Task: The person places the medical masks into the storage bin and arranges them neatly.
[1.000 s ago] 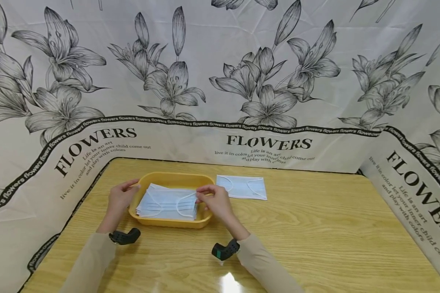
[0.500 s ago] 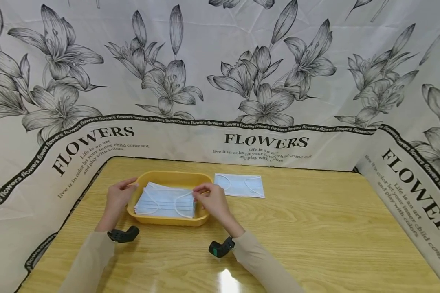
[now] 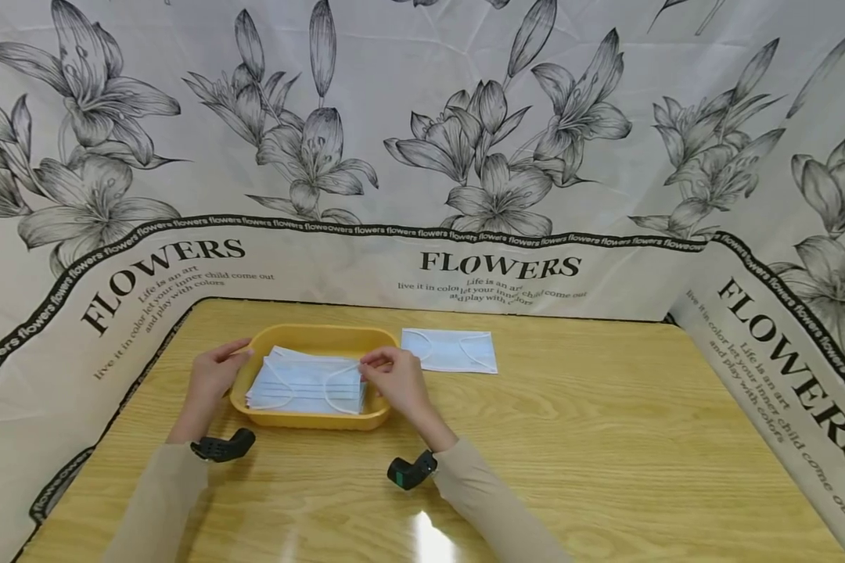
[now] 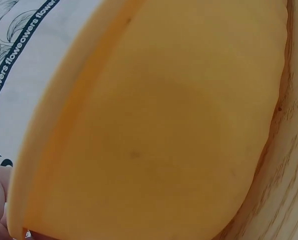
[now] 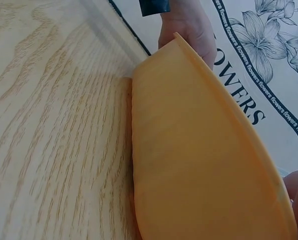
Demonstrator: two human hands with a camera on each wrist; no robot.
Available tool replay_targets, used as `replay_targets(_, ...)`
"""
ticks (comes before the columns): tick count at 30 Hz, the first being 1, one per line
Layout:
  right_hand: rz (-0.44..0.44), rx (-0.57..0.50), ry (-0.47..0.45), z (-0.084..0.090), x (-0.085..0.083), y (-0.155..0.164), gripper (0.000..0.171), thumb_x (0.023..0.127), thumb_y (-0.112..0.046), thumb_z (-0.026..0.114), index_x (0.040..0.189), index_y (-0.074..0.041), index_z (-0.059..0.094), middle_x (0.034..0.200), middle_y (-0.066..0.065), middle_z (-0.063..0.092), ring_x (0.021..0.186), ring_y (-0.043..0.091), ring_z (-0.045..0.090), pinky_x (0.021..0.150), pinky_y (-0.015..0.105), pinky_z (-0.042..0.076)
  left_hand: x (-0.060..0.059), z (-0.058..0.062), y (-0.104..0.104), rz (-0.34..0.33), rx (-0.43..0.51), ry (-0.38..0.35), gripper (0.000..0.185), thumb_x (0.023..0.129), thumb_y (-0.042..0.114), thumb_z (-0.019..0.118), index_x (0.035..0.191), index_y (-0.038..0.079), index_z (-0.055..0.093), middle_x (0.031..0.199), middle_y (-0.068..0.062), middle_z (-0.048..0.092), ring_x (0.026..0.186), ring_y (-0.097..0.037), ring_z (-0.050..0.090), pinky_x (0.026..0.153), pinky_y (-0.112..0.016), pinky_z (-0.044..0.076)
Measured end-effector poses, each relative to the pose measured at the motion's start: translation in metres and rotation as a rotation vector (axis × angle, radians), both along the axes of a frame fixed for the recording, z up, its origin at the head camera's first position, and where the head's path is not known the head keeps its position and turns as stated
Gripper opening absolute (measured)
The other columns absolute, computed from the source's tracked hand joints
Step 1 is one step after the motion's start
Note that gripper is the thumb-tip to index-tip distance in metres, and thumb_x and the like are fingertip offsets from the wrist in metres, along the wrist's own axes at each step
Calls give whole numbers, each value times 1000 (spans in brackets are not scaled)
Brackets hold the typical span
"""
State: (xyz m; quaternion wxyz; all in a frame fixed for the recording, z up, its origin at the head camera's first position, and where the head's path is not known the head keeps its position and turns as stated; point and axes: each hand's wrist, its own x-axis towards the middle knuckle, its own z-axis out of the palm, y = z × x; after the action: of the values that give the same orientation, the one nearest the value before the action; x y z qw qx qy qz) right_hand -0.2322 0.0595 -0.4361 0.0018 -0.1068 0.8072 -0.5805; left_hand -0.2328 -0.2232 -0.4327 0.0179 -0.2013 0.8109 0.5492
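The right hand (image 3: 393,378), in the lower middle of the head view, has its fingertips drawn together in a pinch at the right end of the top face mask (image 3: 306,383), about where the white ear loop meets the blue sheet. Whether it has the loop alone or the sheet's corner too is too small to tell. The pinch looks meant to peel one mask off the stack without dragging the rest.

The left hand (image 3: 211,374) sits at the left end of the yellow tray (image 3: 310,421), thumb and fingers curled about the rim. The hold appears to steady the tray against the right hand's pull. In the right wrist view that hand (image 5: 186,27) shows at the top of the frame behind the tray's far end (image 5: 198,165); the left wrist view is filled by the tray's outer wall (image 4: 153,130), with a sliver of finger at the lower left edge.

The stack of masks lies flat in the tray, left of centre on the wooden desk (image 3: 570,438). A single mask (image 3: 451,351) lies flat on the desk just right of the tray, apart from it, ear loops up. Behind and along both sides stands a flower-printed cloth screen (image 3: 422,141).
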Motion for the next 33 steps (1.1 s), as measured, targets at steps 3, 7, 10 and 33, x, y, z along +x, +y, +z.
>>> replay_targets(3,-5,-5,3,0,0,-1,10,87,-10,70,91,-2,72,79,15,71,63,41,64,44,18,45,0,0,-1,4,-4,-8,49,98,34,53,141,11,50,137,-20,52,93,-6,58,65,-14,49)
replay_targets(7,-13,-15,2,0,0,0,9,86,-9,71,90,-1,72,79,16,71,63,41,64,44,18,45,0,1,1,15,-10,-14,49,98,34,52,141,12,50,135,-19,53,98,-11,58,65,-14,49)
replay_targets(10,-19,-18,-2,0,-1,0,9,86,-9,70,90,-2,72,78,14,71,63,40,65,45,18,45,1,1,2,20,-7,-17,49,98,34,52,141,12,50,135,-19,52,100,-13,58,65,-14,49)
replay_targets(33,91,-150,-23,-5,0,10,17,88,-12,70,99,1,70,86,19,69,72,40,66,48,19,46,2,2,2,20,16,-2,49,97,32,54,142,12,49,139,-21,51,70,7,53,58,-18,47)
